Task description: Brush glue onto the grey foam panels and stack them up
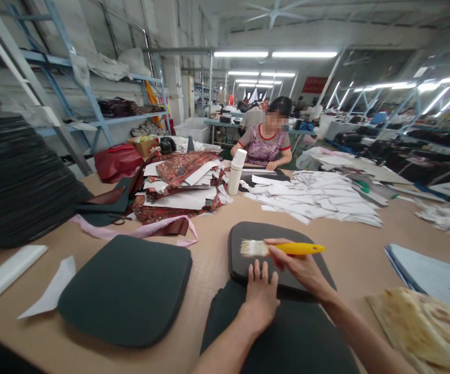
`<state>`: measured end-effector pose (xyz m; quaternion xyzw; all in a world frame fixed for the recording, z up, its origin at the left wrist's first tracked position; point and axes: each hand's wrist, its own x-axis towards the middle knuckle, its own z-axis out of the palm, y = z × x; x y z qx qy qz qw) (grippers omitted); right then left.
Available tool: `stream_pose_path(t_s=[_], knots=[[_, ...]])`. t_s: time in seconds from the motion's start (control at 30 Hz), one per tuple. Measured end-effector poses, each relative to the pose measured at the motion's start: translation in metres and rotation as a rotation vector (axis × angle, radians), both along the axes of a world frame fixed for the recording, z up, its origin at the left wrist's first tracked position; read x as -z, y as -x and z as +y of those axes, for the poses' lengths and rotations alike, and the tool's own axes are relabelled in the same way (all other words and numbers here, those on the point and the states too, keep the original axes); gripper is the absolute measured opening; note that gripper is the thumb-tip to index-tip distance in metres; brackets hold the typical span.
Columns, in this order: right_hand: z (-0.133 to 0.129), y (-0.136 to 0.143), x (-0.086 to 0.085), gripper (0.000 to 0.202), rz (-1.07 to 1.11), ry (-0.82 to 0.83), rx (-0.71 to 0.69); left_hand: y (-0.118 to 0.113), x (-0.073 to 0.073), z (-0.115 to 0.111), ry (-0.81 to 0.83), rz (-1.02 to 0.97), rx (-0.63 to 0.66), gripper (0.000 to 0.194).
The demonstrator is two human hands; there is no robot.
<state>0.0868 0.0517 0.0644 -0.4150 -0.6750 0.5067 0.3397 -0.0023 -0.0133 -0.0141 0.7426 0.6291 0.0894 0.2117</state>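
Gripping a yellow-handled brush in closed fingers over the dark pad right of frame centre, the right hand seems mid-brushing, while the left hand, spread and holding nothing, lies across its near edge, where further strokes would call for steadiness.

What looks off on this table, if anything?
The patterned pile beyond the left dark panel sits askew, sheets jutting at uneven angles, unlike the neater black stack at far left. A pink strip trails loosely in front of the pile. No clear spill shows.
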Motion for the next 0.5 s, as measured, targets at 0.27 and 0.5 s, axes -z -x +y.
stream_pose_path(t_s=[0.27, 0.5], knots=[[0.020, 0.035, 0.038, 0.030, -0.084, 0.120, -0.281, 0.000, 0.012, 0.006, 0.049, 0.009, -0.009, 0.067], [0.057, 0.060, 0.047, 0.029, -0.065, 0.097, -0.318, 0.005, 0.014, 0.004, -0.020, -0.059, -0.004, 0.058]])
